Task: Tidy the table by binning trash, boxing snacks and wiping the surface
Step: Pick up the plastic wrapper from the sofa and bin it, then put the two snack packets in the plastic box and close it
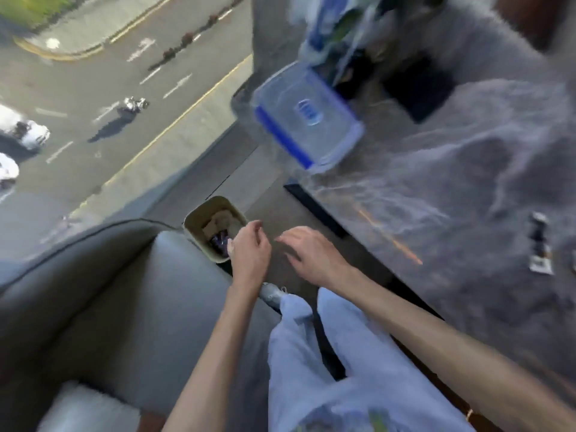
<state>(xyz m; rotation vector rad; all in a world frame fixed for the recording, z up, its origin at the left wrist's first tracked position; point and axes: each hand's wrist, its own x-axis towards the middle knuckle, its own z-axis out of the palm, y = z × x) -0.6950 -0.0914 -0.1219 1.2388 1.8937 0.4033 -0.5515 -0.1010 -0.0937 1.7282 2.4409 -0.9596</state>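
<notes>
A small beige bin [199, 217] stands on the floor between the sofa and the table, with crumpled paper and a dark wrapper inside. My left hand [249, 251] hovers over the bin's right rim, fingers loosely curled and holding nothing. My right hand [314, 254] is just to its right above the floor, fingers spread and empty. A clear plastic box with a blue-clipped lid [307, 118] sits on the table's far left corner. Near the table's right side lies a dark and white wrapper [540, 244]. The picture is blurred by motion.
The grey marbled table [452, 182] fills the right side. A grey sofa [109, 294] runs along the left under a large window over a street. Blurred blue and green packets [336, 23] stand behind the box. My legs in pale trousers [336, 353] are below.
</notes>
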